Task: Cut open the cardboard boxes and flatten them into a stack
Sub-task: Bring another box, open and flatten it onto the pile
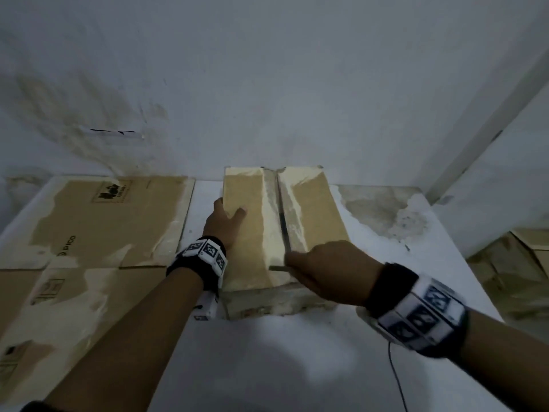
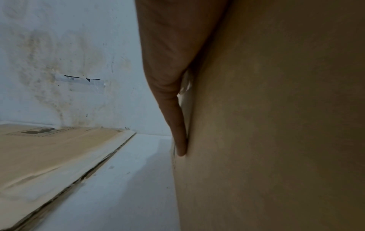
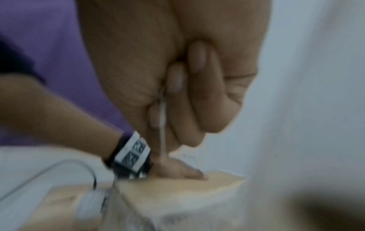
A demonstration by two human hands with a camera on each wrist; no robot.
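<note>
A tan cardboard box (image 1: 252,233) stands on the white table (image 1: 297,352), its two top flaps meeting at a dark centre seam (image 1: 283,224). My left hand (image 1: 225,221) steadies the box's left edge, thumb on top. Its straight fingers (image 2: 177,125) press the side wall (image 2: 276,125). My right hand (image 1: 323,269) grips a thin blade (image 1: 277,267) at the near end of the seam. In the right wrist view the curled fingers (image 3: 197,93) pinch the blade (image 3: 163,125) above the box (image 3: 177,195), and the left hand (image 3: 183,171) shows beyond it.
Flattened cardboard sheets (image 1: 104,221) lie on the table to the left, seen edge-on in the left wrist view (image 2: 49,156). A stained white wall (image 1: 267,84) stands right behind the box. More cardboard (image 1: 520,263) sits lower down at the right. A thin cable (image 1: 395,382) hangs from my right wrist.
</note>
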